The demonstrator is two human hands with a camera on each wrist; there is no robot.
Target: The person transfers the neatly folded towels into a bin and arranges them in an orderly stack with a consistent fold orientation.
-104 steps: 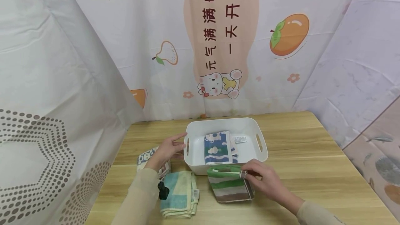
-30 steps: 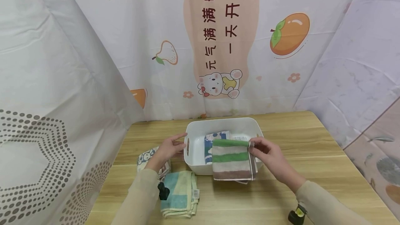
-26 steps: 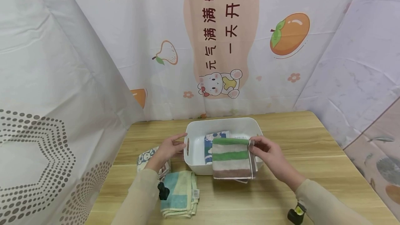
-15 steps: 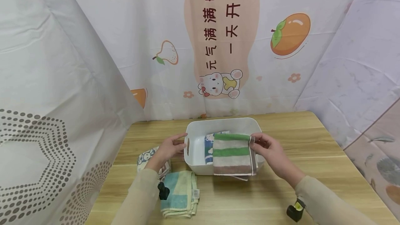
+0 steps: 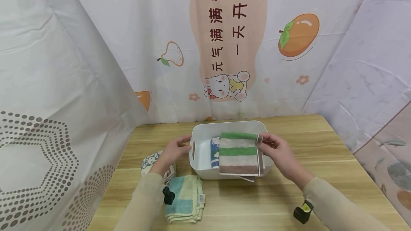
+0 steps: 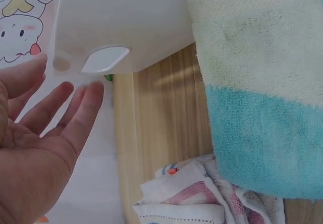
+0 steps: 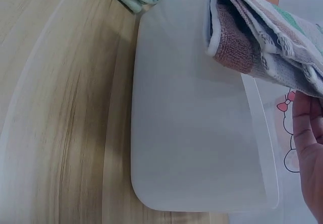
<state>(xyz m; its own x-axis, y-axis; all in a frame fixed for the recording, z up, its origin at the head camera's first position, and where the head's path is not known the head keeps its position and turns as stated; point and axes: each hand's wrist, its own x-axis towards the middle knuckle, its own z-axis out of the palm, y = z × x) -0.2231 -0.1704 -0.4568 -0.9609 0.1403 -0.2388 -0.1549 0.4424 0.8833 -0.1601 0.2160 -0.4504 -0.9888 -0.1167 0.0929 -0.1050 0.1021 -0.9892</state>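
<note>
My right hand [image 5: 277,149] pinches the right edge of a folded striped towel [image 5: 239,154] in green, grey and brown. In the head view the towel overlaps the front of a white plastic bin [image 5: 200,127]; the right wrist view shows its folded layers [image 7: 262,42] above the bin's rim. A blue patterned towel [image 5: 214,154] lies in the bin, partly hidden behind the striped one. At the bin's left side is my left hand [image 5: 173,153], fingers extended near the handle hole. In the left wrist view these fingers [image 6: 83,110] are straight and hold nothing.
A folded teal and cream towel [image 5: 184,197] lies on the wooden table [image 5: 321,174] in front of my left wrist. Behind it, partly under my left forearm, is another towel [image 5: 149,160] with a bear print. A printed curtain [image 5: 179,92] hangs behind the table.
My right hand has lifted the striped towel from the table before the bin and carried it back over the bin's front, covering more of the blue towel. The left hand stays nearly still.
</note>
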